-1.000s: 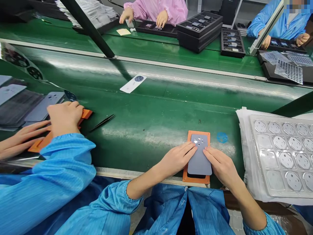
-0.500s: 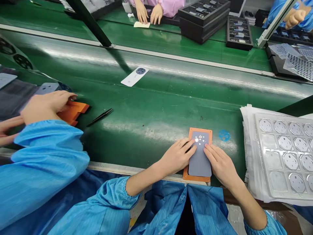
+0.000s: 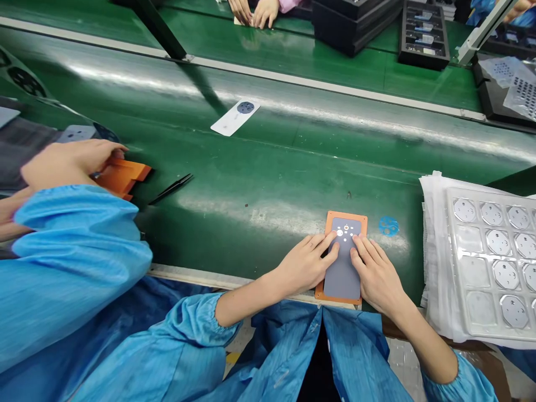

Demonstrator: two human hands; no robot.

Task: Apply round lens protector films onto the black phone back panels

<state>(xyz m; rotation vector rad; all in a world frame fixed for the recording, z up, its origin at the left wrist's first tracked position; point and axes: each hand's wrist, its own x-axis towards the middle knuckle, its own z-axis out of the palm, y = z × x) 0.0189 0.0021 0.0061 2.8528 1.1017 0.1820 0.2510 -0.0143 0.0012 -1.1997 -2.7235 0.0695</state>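
The gray panel (image 3: 342,273) is lying on the orange frame (image 3: 364,223) at the near edge of the green table (image 3: 251,173), its end with the small openings pointing away from the wearer. The left hand (image 3: 305,265) is reaching in from the left, its extended fingers touching the panel's upper left part, one tip resting right beside the largest white opening. The right hand (image 3: 379,276) is meeting the panel from the opposite side, its fingers resting along the upper right edge just below the openings. Neither hand is clenching; the panel's middle strip is showing between the two sets of fingertips, and its lower part is extending below them toward the wearer.

A blue round film (image 3: 388,226) is lying just right of the frame. Farther right, a clear tray (image 3: 452,251) is holding rows of round silvery pieces and is resting on white sheets (image 3: 433,223). A white panel (image 3: 230,121) with a dark round patch is lying farther back, and black tweezers (image 3: 171,188) are lying to the left. Beside them, a co-worker's hand (image 3: 71,159) is touching an orange block (image 3: 129,173). Across the table, stacked black trays (image 3: 352,28) are standing.
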